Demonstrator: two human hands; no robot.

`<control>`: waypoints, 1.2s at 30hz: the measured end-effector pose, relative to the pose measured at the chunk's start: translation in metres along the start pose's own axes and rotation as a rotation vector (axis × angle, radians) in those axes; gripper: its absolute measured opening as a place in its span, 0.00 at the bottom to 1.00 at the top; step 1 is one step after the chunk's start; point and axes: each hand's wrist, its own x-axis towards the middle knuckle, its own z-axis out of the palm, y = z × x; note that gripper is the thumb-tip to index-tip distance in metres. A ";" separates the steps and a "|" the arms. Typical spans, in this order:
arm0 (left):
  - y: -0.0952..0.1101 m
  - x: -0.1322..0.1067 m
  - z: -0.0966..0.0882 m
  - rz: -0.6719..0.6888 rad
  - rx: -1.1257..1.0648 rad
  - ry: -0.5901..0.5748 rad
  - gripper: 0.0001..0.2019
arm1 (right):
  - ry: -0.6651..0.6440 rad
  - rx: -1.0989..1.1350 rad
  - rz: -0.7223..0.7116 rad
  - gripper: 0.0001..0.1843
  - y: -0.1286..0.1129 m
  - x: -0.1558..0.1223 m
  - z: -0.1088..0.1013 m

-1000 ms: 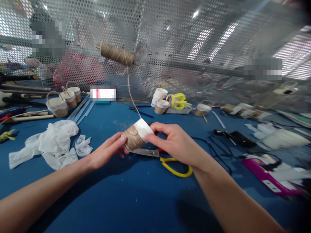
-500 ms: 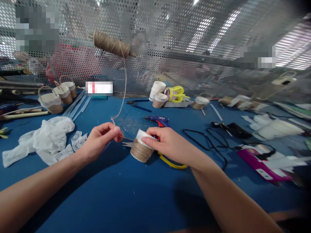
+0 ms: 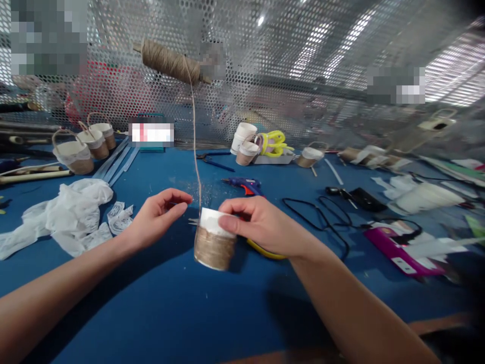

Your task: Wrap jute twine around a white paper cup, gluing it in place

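Perforated silver metal mesh [image 3: 261,96] rises along the far edge of the blue worktop [image 3: 159,308]. Before the worktop's middle, the right hand [image 3: 257,222] grips the rim of a white cylindrical cup wrapped in brown twine [image 3: 214,248], its long axis near upright, leaning slightly. To its left, nearer the left edge, the left hand [image 3: 161,215] curves with parted fingers, grasping nothing; a thin tan strand [image 3: 194,136] runs between, up to a brown twine spool [image 3: 170,61]. Yellow-handled scissors [image 3: 266,250] lie partly hidden behind cup and right hand; blue surface stretches from there to the near edge.
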 end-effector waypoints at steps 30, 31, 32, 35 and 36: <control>0.008 0.001 -0.006 0.086 -0.132 -0.070 0.11 | 0.257 0.225 -0.080 0.19 0.028 0.016 0.024; 0.006 0.002 -0.005 0.075 -0.176 -0.029 0.11 | 0.232 0.239 -0.051 0.19 0.028 0.017 0.025; 0.005 0.003 -0.004 0.067 -0.208 0.005 0.11 | 0.216 0.243 -0.028 0.19 0.028 0.018 0.026; 0.003 0.003 0.000 0.035 -0.293 0.066 0.14 | 0.220 0.253 0.011 0.19 0.028 0.019 0.029; 0.002 0.003 0.002 0.018 -0.316 0.073 0.15 | 0.225 0.264 0.022 0.19 0.028 0.019 0.030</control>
